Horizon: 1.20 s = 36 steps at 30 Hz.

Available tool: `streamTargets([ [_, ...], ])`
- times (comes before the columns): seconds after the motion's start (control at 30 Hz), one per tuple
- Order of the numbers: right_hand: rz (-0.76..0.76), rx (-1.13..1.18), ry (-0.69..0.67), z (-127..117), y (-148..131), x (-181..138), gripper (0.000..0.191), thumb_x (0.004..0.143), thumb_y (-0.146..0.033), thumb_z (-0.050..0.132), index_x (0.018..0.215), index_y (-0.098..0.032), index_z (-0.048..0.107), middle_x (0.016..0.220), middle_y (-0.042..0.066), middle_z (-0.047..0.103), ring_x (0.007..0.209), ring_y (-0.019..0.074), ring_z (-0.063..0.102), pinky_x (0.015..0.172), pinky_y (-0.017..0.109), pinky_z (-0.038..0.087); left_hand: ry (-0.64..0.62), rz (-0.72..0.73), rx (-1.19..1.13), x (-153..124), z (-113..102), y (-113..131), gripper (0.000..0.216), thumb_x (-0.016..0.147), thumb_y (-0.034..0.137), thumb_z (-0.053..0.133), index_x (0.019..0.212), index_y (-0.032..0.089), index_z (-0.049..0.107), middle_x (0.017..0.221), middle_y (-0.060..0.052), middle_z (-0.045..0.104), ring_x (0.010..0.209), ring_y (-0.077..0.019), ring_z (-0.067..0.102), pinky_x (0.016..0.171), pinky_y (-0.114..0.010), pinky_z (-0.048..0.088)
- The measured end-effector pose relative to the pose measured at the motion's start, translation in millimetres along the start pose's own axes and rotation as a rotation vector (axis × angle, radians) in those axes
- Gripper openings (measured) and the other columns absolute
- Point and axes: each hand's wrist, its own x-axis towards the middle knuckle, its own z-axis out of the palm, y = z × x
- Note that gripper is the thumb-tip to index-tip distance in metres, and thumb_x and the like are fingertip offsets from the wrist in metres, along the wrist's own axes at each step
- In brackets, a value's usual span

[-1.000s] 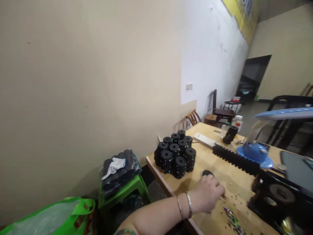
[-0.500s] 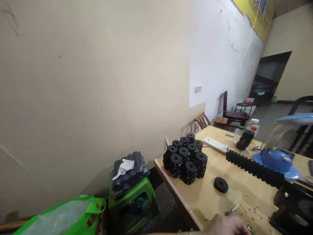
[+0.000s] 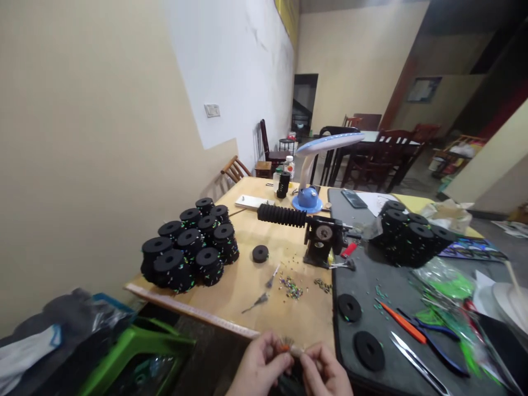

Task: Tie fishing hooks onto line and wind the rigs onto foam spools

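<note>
Down at the table's front edge, my left hand (image 3: 263,363) and my right hand (image 3: 325,371) are close together, fingertips pinched. Between them is a small feathery tuft (image 3: 285,347) with an orange part and a pale part; its lower end is hidden by the fingers. Just beyond lie two grey feathery tufts (image 3: 261,300) with thin stems. A pile of tiny coloured beads (image 3: 292,287) is scattered near them. One black foam ring (image 3: 260,253) rests flat on the wood. Behind it a ribbed black foam roll (image 3: 282,215) sits on the shaft of a small black machine (image 3: 322,236).
Several black foam spools (image 3: 190,242) stand at the left, more spools (image 3: 412,231) at the right. On the grey mat (image 3: 330,308) lie orange-handled pliers (image 3: 402,322), tweezers (image 3: 416,360) and foam rings (image 3: 368,350). A blue lamp (image 3: 307,199) stands behind. A green stool (image 3: 136,346) is lower left.
My view has swung right from the wall to the table. One hand was over the table beside the beads; now both hands are together at the front edge with the tuft between them.
</note>
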Motion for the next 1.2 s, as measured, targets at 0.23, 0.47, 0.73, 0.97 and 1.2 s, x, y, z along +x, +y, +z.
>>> streamTargets([
  [0.23,-0.056,-0.049,-0.016,1.1,-1.8,-1.5,0.054,0.069,-0.070,0.068,0.066,-0.018,0.057,0.045,-0.007,0.047,0.038,0.0076,0.038,0.041,0.020,0.030,0.015,0.047,0.089,-7.0,11.3,7.2,0.035,0.065,0.034,0.080,0.061,0.019,0.048,0.058,0.005,0.054,0.059,-0.0125,0.052,0.060,-0.023,0.040],
  [0.47,-0.172,-0.163,0.110,10.5,5.1,-2.3,0.052,0.073,-0.068,0.066,0.064,-0.017,0.059,0.047,-0.006,0.047,0.040,0.0087,0.038,0.041,0.021,0.030,0.013,0.092,0.235,-9.0,12.8,6.2,0.027,0.069,0.027,0.072,0.061,0.020,0.048,0.058,0.004,0.051,0.058,-0.0131,0.049,0.057,-0.023,0.039],
  [0.73,-0.188,-0.184,0.076,7.3,12.3,-1.6,0.050,0.077,-0.066,0.063,0.066,-0.017,0.058,0.048,-0.006,0.047,0.040,0.0083,0.038,0.042,0.021,0.029,0.001,0.087,0.170,-9.5,14.7,2.8,0.033,0.071,0.032,0.075,0.062,0.020,0.045,0.057,0.006,0.049,0.054,-0.0102,0.049,0.050,-0.020,0.040],
  [0.97,0.005,0.064,-0.006,6.7,11.3,-3.2,0.051,0.068,-0.068,0.071,0.069,-0.019,0.054,0.045,-0.009,0.045,0.037,0.0074,0.038,0.041,0.019,0.033,-0.098,-0.091,-0.141,-9.7,11.7,-5.6,0.051,0.059,0.048,0.084,0.086,0.019,0.052,0.073,0.002,0.065,0.056,-0.0109,0.060,0.051,-0.020,0.045],
  [1.2,0.028,0.090,-0.012,6.2,14.4,-4.9,0.052,0.066,-0.067,0.073,0.068,-0.019,0.055,0.043,-0.009,0.045,0.035,0.0074,0.039,0.041,0.019,0.034,-0.135,-0.142,-0.106,-9.8,7.4,-12.0,0.047,0.060,0.053,0.083,0.081,0.015,0.062,0.071,0.001,0.064,0.057,-0.0114,0.059,0.052,-0.021,0.044],
])
